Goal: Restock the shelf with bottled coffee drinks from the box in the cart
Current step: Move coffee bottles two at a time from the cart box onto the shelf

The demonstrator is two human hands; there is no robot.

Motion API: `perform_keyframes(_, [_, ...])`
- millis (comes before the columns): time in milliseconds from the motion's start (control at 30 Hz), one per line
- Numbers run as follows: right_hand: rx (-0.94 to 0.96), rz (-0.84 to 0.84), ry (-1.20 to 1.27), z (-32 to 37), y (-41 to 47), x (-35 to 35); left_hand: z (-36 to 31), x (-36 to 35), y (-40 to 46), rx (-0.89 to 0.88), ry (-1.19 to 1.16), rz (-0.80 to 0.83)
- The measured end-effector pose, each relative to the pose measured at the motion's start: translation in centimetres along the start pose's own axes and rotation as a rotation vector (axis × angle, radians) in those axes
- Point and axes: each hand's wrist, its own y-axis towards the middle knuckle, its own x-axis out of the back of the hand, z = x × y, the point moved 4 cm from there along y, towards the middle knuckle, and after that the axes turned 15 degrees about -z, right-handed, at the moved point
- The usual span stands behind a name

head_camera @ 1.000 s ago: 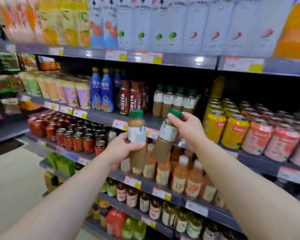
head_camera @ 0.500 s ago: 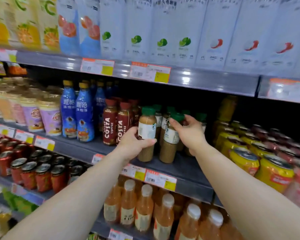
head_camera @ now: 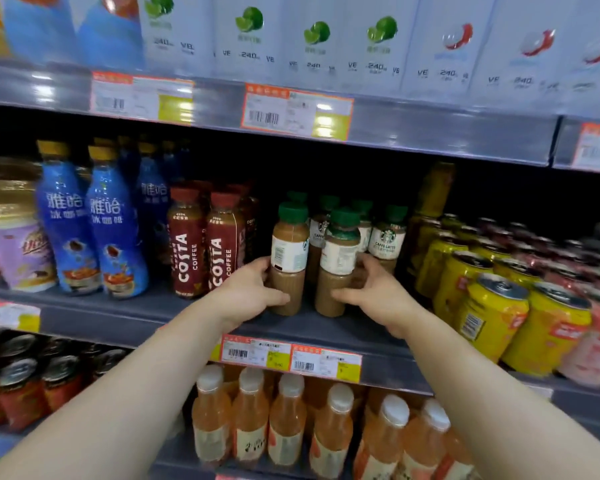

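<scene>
Two green-capped bottles of tan coffee drink stand upright side by side at the front of the grey shelf (head_camera: 326,332). My left hand (head_camera: 248,292) wraps the lower body of the left coffee bottle (head_camera: 289,251). My right hand (head_camera: 374,292) wraps the lower body of the right coffee bottle (head_camera: 338,258). Both bottle bases rest on the shelf. Behind them stand more green-capped coffee bottles (head_camera: 387,237) of the same kind. The box and the cart are out of view.
Red Costa coffee bottles (head_camera: 205,244) stand just left of my left hand, blue bottles (head_camera: 90,220) further left. Yellow cans (head_camera: 482,289) crowd the shelf to the right. White cartons (head_camera: 312,39) fill the shelf above, orange drink bottles (head_camera: 288,420) the shelf below.
Both hands brought the two bottles from mid-air down onto the shelf. My grips slid from the upper parts to the lower bodies. The camera moved closer.
</scene>
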Motion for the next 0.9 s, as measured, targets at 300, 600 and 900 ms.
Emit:
perform_keyframes(300, [-0.048, -0.002, -0.032, -0.7, -0.3, -0.9, -0.6, -1.3, 0.4, -0.049, 0.114, -0.057])
perform_keyframes(600, [-0.033, -0.041, -0.017, -1.4, -0.2, -1.9, -0.4, -1.5, 0.6, -0.115, 0.193, -0.138])
perform_keyframes(900, [0.092, -0.172, -0.151, -1.0, -0.4, -1.7, -0.1, -1.4, 0.4, -0.113, 0.111, -0.084])
